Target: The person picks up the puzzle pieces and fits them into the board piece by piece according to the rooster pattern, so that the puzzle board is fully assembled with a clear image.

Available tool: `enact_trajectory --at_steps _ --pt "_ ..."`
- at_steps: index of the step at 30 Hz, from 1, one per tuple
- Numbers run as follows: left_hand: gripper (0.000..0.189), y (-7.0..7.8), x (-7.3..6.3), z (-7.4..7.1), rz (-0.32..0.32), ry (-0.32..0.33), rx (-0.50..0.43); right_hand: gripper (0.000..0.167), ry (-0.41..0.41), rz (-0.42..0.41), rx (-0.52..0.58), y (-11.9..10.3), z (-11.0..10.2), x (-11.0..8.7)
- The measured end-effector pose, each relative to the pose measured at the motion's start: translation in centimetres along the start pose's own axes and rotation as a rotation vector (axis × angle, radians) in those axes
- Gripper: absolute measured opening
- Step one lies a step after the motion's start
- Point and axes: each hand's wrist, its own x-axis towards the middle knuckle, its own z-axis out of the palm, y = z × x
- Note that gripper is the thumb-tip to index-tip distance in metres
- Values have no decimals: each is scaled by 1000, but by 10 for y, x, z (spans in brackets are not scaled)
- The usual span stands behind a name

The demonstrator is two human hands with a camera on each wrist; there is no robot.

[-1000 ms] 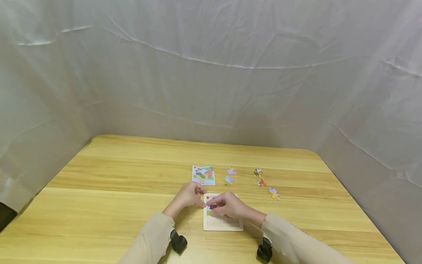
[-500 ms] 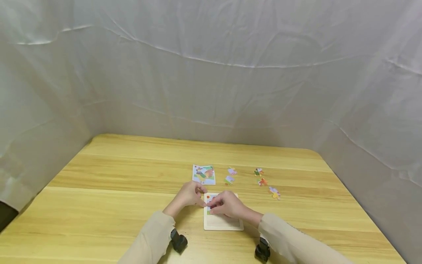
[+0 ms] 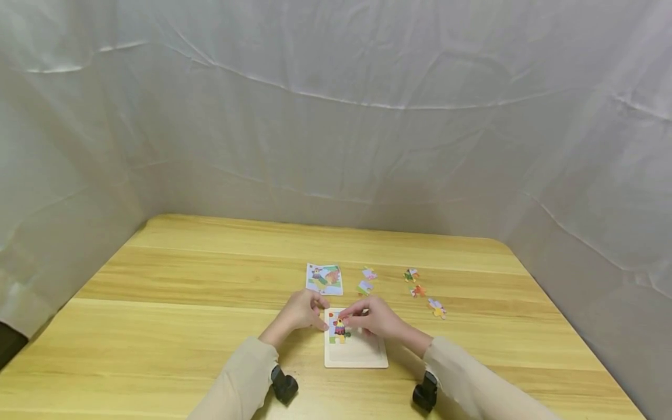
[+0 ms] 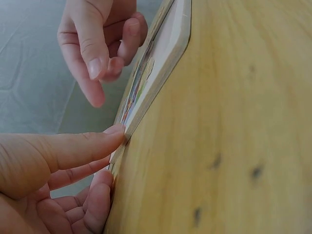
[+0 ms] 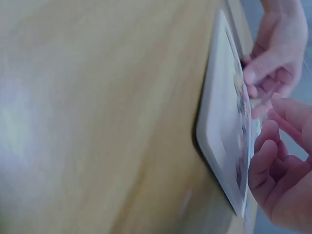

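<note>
So, puzzle tray (image 3: pixel 356 357): lying flat on the wooden table (image 3: pixel 184 344), light wood with a pale rim, bare wood showing along its near side.
Left hand (image 3: pixel 301 310): holding the tray at its far left corner, thumb tip on the left edge and forefinger by the corner, pretty narrow gap between them, other fingers bent in.
Right hand (image 3: pixel 375 318): over the tray, reaching in from its right. Thumb and forefinger are slightly apart with nothing I can spot between them, rest of the fingers curled. Left wrist view shows a bit of air under the fingertips.
Joined pieces (image 3: pixel 339 329): in the left part of the tray, red up at the far corner, a striped pink-and-purple figure, some green lower down. Can't tell what's under the right hand.
Picture card (image 3: pixel 324 280): just beyond the tray, toward its left, colourful print facing up.
Beyond the tray: a lilac-and-pink piece (image 3: pixel 370 273), with a lilac-and-green piece (image 3: pixel 364 286) nearer.
Far right of the tray: a green-and-red piece (image 3: pixel 411 275), then an orange piece (image 3: pixel 417 290), then a lilac-and-yellow piece (image 3: pixel 437 308) closest in.
Backdrop: grey sheeting (image 3: pixel 336 146) well behind the tray, creased all over.
</note>
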Motion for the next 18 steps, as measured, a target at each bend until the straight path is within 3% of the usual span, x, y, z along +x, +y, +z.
enact_trajectory --at_steps 5,11,18 --pt "32 0 0 0 -15 8 -4 21 61 -11 -56 6 -13 -2" --pt "33 -1 -1 1 -14 6 -2 21 112 24 -22 24 -29 -5" --pt "33 -2 0 0 5 13 8 23 227 38 -24 40 -54 -3"
